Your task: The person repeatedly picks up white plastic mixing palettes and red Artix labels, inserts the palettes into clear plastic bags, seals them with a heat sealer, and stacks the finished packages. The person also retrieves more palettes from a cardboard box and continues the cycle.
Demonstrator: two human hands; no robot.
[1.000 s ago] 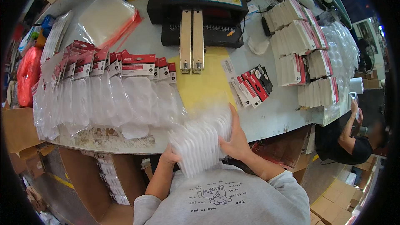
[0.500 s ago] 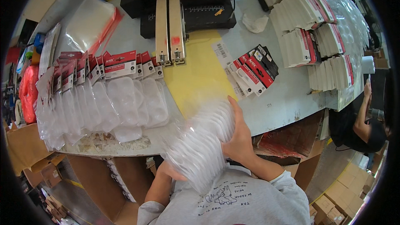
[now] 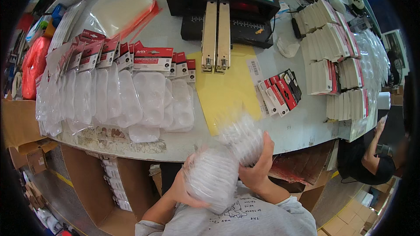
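In front of my chest I hold a stack of thin clear plastic palettes, blurred by motion. My left hand is closed round the stack's nearer left part. My right hand grips its farther right part, thumb up along the side. A narrow waist shows between the two parts; whether they are separate bundles I cannot tell. On the table to the left, bagged clear palettes with red and white header cards lie overlapping in a row. Beyond the stack lies a yellow sheet.
A black machine with two metal rails stands at the back. Loose red and black cards lie right of the yellow sheet. Card stacks fill the right side. Clear bags lie back left. Below are cardboard boxes; another person is far right.
The palette stack has tipped and shifted slightly, its two parts now more distinct. My left hand has come up round its side. The whole view has shifted, so the table appears farther right.
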